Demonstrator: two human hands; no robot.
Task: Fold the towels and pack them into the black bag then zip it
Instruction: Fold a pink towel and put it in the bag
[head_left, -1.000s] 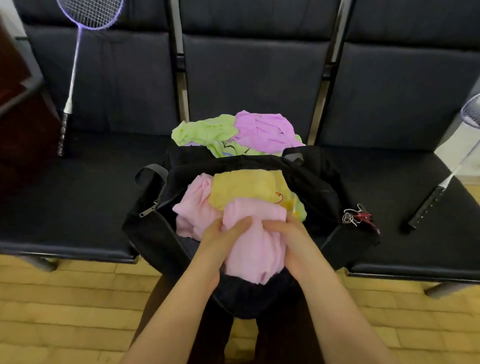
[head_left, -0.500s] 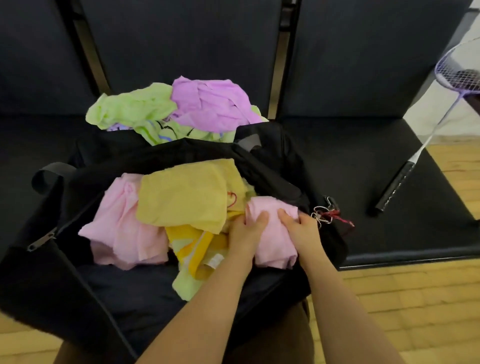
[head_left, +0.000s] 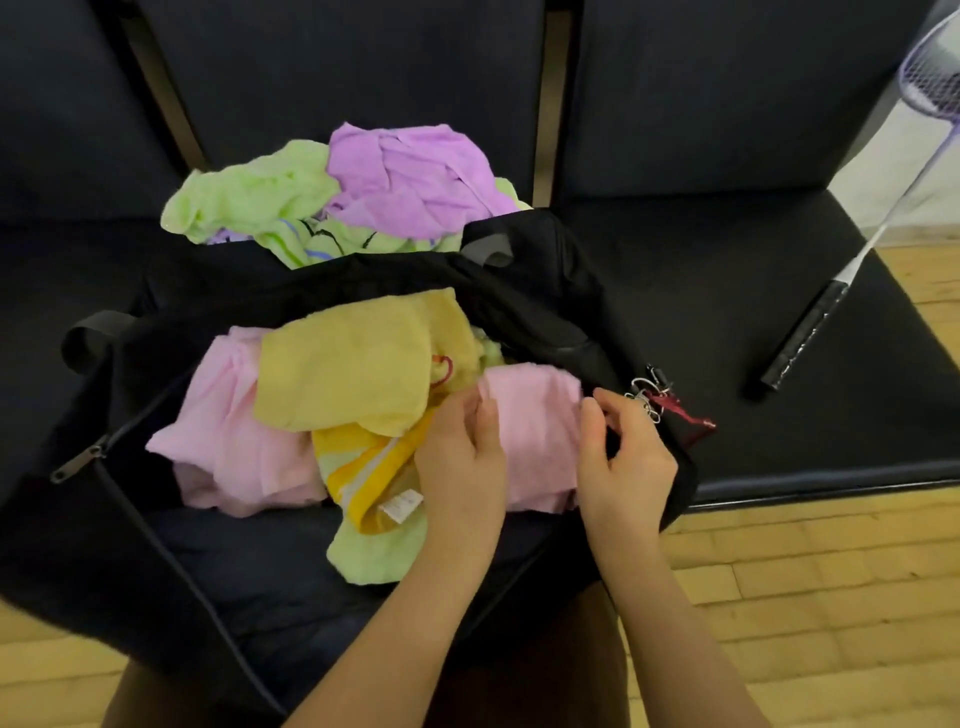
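hands (head_left: 540, 457) loosely open flank pink towel (head_left: 535, 431) at black bag (head_left: 597, 338) right edge.

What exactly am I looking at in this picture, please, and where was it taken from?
There is no machine here: a person wears a camera on the head, so the picture looks down along the forearms. The left hand and right hand are tucking a folded pink towel into the right end of an open black bag. The left fingers press on the towel; the right fingers curl at the bag's edge, though whether they grip anything is unclear. Inside the bag lie a yellow towel, another pink one and a yellow-green striped one. Behind the bag, on the dark seat, wait a green towel and a purple towel. A badminton racket lies to the right.
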